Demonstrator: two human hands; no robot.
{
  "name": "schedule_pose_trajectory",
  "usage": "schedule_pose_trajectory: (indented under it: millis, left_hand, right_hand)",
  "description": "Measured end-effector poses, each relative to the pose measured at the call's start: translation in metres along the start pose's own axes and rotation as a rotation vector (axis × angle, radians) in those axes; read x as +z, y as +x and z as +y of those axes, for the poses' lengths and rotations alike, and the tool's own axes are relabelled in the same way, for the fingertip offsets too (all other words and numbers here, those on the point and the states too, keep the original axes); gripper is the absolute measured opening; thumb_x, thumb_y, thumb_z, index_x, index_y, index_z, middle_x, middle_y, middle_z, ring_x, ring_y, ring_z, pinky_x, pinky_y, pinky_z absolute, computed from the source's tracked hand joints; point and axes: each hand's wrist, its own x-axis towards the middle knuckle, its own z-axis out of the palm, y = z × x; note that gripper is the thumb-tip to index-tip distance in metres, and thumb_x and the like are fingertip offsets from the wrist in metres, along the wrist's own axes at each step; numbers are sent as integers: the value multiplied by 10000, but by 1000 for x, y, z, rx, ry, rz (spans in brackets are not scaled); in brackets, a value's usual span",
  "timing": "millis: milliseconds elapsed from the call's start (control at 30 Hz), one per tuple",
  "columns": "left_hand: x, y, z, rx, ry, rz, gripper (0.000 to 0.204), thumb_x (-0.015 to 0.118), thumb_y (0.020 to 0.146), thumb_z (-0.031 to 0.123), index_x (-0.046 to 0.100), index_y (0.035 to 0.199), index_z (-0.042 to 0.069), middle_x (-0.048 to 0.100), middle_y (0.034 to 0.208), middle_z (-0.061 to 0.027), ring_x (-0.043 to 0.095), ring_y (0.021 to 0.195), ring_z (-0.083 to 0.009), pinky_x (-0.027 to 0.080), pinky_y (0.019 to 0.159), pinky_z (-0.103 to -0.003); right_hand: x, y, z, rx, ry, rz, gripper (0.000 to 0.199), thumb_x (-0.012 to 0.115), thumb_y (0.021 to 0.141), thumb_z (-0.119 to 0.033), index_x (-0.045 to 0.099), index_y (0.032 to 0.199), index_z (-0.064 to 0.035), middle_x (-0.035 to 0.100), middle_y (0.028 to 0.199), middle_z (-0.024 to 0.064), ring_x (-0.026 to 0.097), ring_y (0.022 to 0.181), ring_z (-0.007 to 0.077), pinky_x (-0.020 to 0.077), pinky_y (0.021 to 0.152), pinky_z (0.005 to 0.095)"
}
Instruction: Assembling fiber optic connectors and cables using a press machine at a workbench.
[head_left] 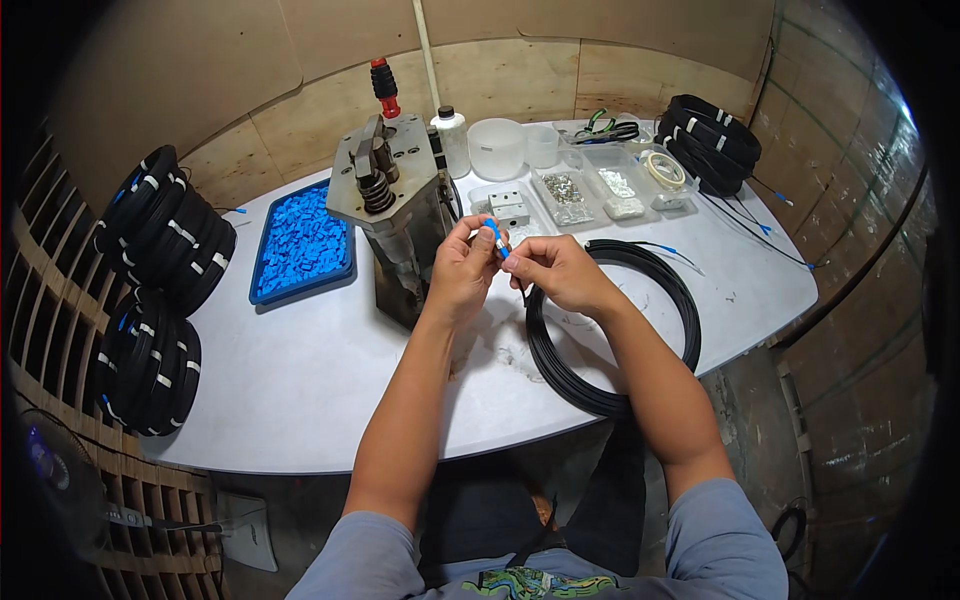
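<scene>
Over the middle of the white table, my left hand pinches a small blue fibre-optic connector between thumb and fingers. My right hand has its fingertips closed at the connector's lower end, where the black cable joins it. Exactly which part the right fingers grip is partly hidden. Beneath and beside the right hand lies a coil of black cable. Its other end, with a blue tip, sticks out past the far side of the coil.
A metal hand press stands left of my hands, beside a blue tray of small blue parts. Clear boxes of small fittings, tubs and a bottle line the back. Bundled cable coils stack left; more sit back right.
</scene>
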Motion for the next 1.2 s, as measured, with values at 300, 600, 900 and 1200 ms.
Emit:
schedule_pose_trajectory:
  millis: [300,600,900,1200]
  left_hand:
    - [9,-1,-4,67,-42,69,282,597,1039,226,503,1208,21,613,972,-83,598,858,-156,539,782,-303]
    - [13,-1,-9,106,-73,85,284,607,1034,221,507,1203,16,609,969,-85,595,849,-156,531,764,-295]
    - [16,-2,-9,76,-110,105,257,589,1043,206,510,1198,17,605,949,-80,589,824,-154,527,747,-296]
    - [12,-2,-2,77,-56,75,235,625,1020,154,558,1195,11,647,977,-80,619,853,-142,538,768,-292]
  right_hand:
    - [-2,0,1,12,-26,-36,202,683,977,-200,684,917,-8,684,789,18,602,732,72,475,690,233]
    - [-6,1,5,14,-12,-52,195,686,971,-194,668,872,-27,688,774,13,590,692,57,430,612,217]
    - [-8,0,4,23,13,-91,198,660,990,-196,664,889,-26,683,793,16,595,717,69,450,658,225]
    - [-4,-1,-2,-2,7,-3,212,661,992,-204,668,897,-14,681,790,26,597,724,76,476,679,238]
